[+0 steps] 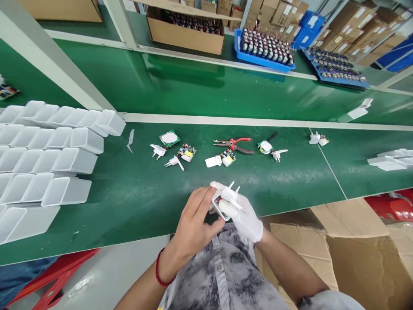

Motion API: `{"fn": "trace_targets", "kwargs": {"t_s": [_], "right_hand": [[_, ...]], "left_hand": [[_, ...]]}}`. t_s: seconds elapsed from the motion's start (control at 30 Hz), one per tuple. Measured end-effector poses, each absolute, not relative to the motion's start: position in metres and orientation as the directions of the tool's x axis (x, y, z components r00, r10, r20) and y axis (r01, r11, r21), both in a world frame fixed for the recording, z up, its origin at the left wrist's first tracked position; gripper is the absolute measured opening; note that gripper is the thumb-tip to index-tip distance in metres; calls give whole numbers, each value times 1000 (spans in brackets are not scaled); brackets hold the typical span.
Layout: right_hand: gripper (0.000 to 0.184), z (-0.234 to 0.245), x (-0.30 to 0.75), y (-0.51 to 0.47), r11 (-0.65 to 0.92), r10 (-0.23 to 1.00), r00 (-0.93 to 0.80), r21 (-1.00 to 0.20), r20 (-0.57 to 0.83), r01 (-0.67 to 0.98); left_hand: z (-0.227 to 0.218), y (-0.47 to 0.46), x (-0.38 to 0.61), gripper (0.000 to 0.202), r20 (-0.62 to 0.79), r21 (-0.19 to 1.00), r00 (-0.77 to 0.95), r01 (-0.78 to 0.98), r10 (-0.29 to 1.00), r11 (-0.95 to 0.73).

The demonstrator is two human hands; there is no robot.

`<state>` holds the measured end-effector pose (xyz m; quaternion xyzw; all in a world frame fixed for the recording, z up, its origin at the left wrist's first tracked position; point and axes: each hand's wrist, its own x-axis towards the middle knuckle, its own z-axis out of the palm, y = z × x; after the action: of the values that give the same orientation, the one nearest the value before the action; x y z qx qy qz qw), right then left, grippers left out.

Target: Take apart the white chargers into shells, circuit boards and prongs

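My left hand, bare with a red wristband, is closed around the left side of an open white charger housing. My right hand wears a white glove and grips a white plug cover whose two pins point up and away. Its gloved thumb reaches over the housing's opening, where a bit of red and dark parts shows. Ahead of the hands lie red-handled pliers, a circuit board with yellow tape and a white plug piece. The gloved fingers partly hide the housing.
Rows of white housings stand on the bench's left. More circuit boards with plug covers lie along the middle. A shelf above carries a cardboard box and a blue tray. An open carton sits below right.
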<state>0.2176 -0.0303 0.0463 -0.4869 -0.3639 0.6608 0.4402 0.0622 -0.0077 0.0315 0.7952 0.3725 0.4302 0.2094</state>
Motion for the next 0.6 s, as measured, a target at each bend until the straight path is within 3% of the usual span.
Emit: {"fn": "trace_targets", "kwargs": {"t_s": [0.17, 0.27, 0.37, 0.5, 0.6], "right_hand": [[48, 34, 220, -29, -327, 945, -76, -926, -318, -190], [53, 36, 227, -24, -193, 975, -109, -981, -196, 32], [61, 41, 235, -19, -34, 980, -176, -956, -89, 290], [44, 49, 247, -2, -81, 985, -90, -848, -150, 523], [42, 60, 260, 34, -65, 998, 54, -784, -41, 618]], "left_hand": [[30, -7, 63, 55, 497, 683, 350, 406, 794, -606], [31, -3, 65, 52, 413, 699, 362, 461, 835, -546], [36, 5, 65, 54, 354, 660, 406, 530, 843, -532], [53, 9, 48, 62, 301, 710, 434, 493, 849, -503], [69, -5, 21, 48, 342, 823, 248, 386, 906, -416]]}}
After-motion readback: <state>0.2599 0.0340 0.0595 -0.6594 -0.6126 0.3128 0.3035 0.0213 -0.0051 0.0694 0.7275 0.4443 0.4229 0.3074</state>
